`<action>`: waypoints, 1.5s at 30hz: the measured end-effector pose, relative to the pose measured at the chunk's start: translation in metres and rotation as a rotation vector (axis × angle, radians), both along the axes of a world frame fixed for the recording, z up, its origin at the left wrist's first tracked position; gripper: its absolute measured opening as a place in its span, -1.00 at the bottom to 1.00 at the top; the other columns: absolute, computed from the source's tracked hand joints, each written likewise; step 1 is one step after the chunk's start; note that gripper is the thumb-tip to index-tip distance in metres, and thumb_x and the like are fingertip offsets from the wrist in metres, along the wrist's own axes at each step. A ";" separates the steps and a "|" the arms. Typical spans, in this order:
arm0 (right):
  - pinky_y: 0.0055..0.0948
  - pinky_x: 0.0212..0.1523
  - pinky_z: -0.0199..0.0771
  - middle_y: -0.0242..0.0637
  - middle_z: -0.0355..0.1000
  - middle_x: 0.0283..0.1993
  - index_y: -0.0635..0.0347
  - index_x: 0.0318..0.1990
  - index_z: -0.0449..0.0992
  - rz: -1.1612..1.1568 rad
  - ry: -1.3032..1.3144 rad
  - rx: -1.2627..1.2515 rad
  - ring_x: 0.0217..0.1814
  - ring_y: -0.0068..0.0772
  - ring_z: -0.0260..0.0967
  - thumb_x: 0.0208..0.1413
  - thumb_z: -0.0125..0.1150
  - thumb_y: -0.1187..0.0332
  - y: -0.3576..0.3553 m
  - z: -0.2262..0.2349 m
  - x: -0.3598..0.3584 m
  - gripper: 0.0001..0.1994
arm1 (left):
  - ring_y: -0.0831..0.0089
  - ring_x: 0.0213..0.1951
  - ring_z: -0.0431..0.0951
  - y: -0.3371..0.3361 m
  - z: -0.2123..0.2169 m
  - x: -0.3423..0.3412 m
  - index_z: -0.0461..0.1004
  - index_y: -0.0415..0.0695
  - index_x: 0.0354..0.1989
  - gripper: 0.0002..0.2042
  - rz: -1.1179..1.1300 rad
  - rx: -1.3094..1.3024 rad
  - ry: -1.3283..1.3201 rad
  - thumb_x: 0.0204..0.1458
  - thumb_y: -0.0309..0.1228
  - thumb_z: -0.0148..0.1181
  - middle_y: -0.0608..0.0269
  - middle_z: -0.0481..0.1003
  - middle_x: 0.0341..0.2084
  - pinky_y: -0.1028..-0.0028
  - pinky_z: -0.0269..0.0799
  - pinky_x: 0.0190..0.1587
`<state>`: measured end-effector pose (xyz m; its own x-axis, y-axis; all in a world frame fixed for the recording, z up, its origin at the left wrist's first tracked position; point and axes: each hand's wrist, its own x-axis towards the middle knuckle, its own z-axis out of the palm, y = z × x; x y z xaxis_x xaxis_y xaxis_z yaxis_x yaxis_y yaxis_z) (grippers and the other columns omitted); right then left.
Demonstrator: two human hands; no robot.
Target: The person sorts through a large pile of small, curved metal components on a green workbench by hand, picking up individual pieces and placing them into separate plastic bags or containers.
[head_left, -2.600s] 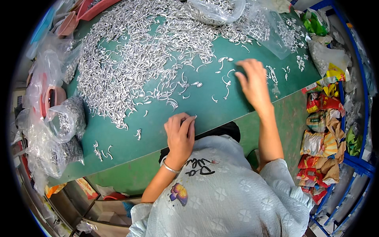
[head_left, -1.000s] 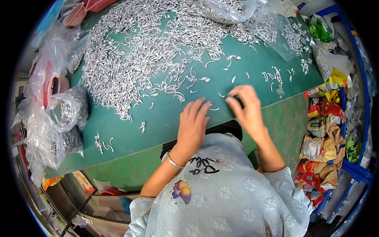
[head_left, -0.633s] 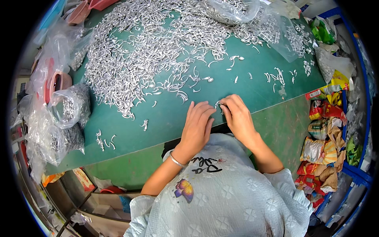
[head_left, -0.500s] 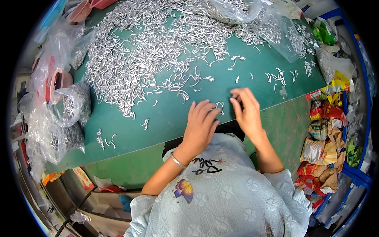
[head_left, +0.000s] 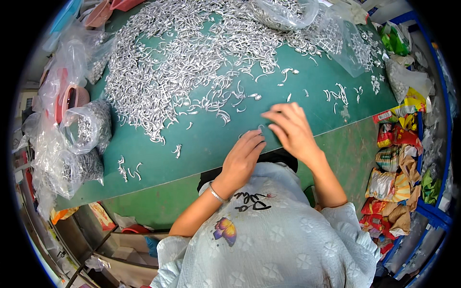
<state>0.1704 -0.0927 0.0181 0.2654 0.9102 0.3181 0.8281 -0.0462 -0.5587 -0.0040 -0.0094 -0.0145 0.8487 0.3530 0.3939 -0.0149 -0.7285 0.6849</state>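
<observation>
1. One small silver piece [head_left: 260, 128], in fuller view between the hands half a second ago, now just shows at the fingertips of the left hand [head_left: 243, 154].
2. Left fingers have drawn together there (pinching or merely touching, I cannot tell).
3. Right hand [head_left: 294, 129] has swung leftward beside it, fingers parted, seemingly empty; the left probably has charge of the piece.
4. Farther off on the green counter [head_left: 206, 153] spreads a heap of silver pieces [head_left: 163, 79].
</observation>
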 end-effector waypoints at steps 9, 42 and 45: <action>-0.30 -0.18 0.20 -0.34 0.33 -0.23 0.14 -0.28 0.52 -0.075 -0.085 -0.014 -0.15 -0.21 0.27 -0.09 0.34 0.45 -0.007 -0.010 0.015 -0.81 | 0.12 -0.02 0.48 0.005 0.001 -0.006 0.52 -0.29 -0.21 -0.72 0.064 -0.001 -0.006 -0.17 -0.72 0.17 0.12 0.50 -0.15 0.23 0.40 0.02; -0.25 -0.24 0.41 -0.12 0.35 -0.22 0.35 -0.28 0.44 0.046 0.080 -0.002 -0.21 -0.06 0.38 -0.06 0.27 0.66 -0.032 -0.017 -0.010 -0.82 | 0.10 0.18 0.38 -0.027 -0.055 -0.042 0.18 -0.35 0.26 -0.54 -0.190 -2.303 0.143 0.31 -0.27 -0.10 -0.22 0.33 0.14 0.23 0.29 0.25; -0.27 -0.27 0.42 -0.11 0.36 -0.22 0.35 -0.30 0.44 0.152 0.064 0.055 -0.24 -0.07 0.37 -0.13 0.22 0.68 -0.024 -0.021 -0.021 -0.81 | -0.03 0.26 0.27 -0.021 -0.062 -0.015 0.10 -0.37 0.28 -0.43 -0.332 -2.408 -0.049 0.31 -0.11 -0.20 -0.31 0.20 0.23 0.13 0.16 0.34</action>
<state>0.1496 -0.1164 -0.0031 0.1473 0.9232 0.3550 0.7859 0.1088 -0.6087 -0.0194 -0.0299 -0.0766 0.9525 -0.0572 -0.2992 0.0493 0.9982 -0.0339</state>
